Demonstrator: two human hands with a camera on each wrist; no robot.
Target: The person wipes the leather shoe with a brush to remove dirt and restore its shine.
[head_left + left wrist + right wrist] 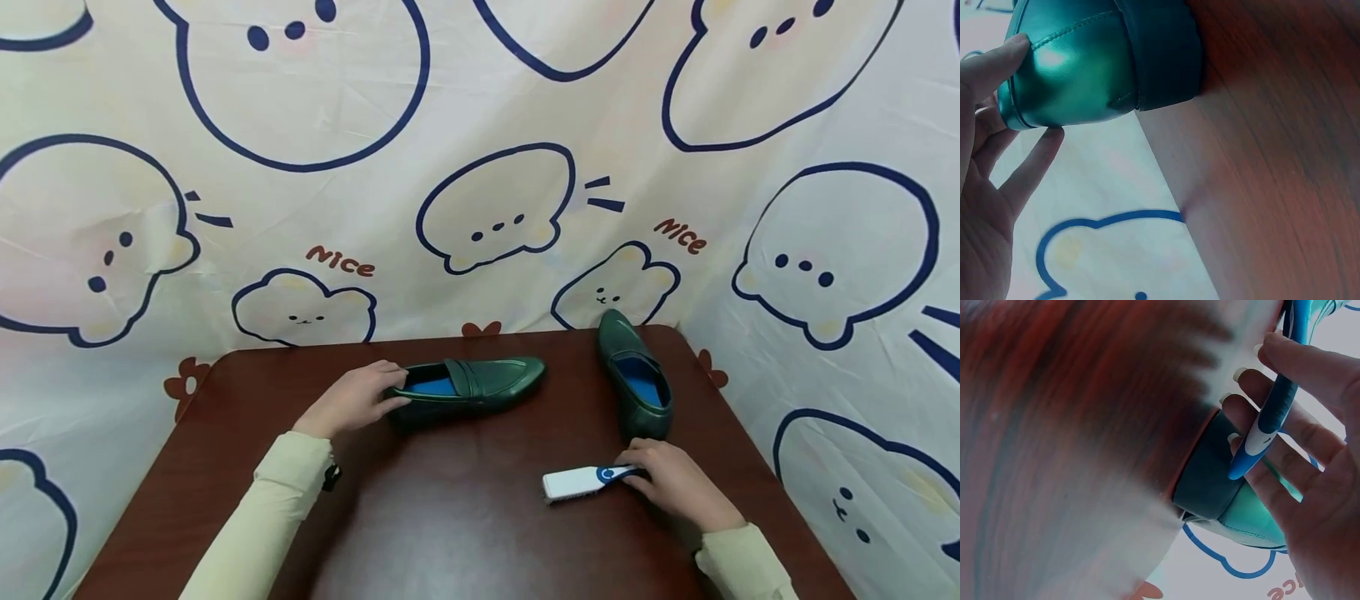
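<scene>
A green loafer (498, 383) with a blue insole lies sideways at the far side of the table, toe to the right. My left hand (352, 402) grips its heel end by the opening; the left wrist view shows thumb and fingers on the green heel (1079, 69). Whether this heel touches the table, I cannot tell. The matching loafer (619, 337) stands at the right, toe pointing away. Just in front of its heel, my right hand (675, 479) holds a white and blue brush (573, 483) by the handle (1275, 403). The brush's bristles face down.
The dark brown table (450, 533) has a glossy top with rounded far corners. A white cloth (495, 108) printed with blue cartoon outlines hangs behind it and along its right side.
</scene>
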